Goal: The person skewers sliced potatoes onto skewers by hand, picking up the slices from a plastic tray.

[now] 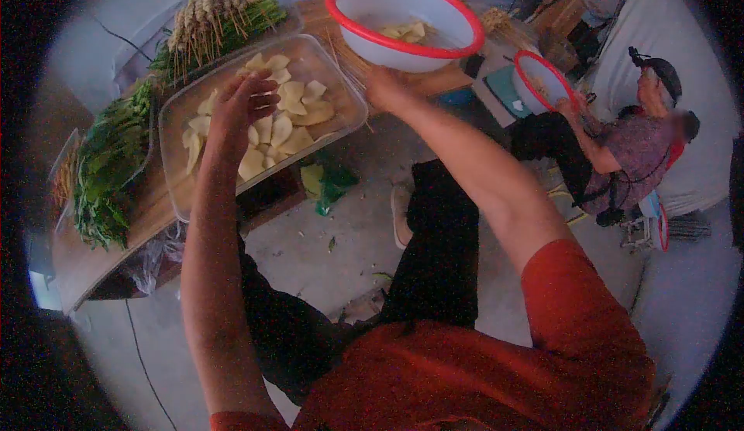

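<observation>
My left hand (pixel 246 99) hovers over a clear plastic tray (pixel 172 132) of pale yellow slices (pixel 280 132) that look like potato. Its fingers are apart and loosely bent, with no item visible in them. My right hand (pixel 387 91) is closed at the lower ends of thin bamboo skewers (pixel 341 57), between the tray and a white basin (pixel 372 16) with a red rim. Its fingertips are mostly hidden, so how many skewers it grips cannot be made out. More pale slices (pixel 408 32) lie in the basin.
Leafy greens (pixel 116 163) and a pile of threaded skewers (pixel 209 24) stand on the wooden table (pixel 143 225). At the right a seated person (pixel 635 140) handles a smaller red-rimmed basin (pixel 535 82). A green bag (pixel 333 187) is below the table edge.
</observation>
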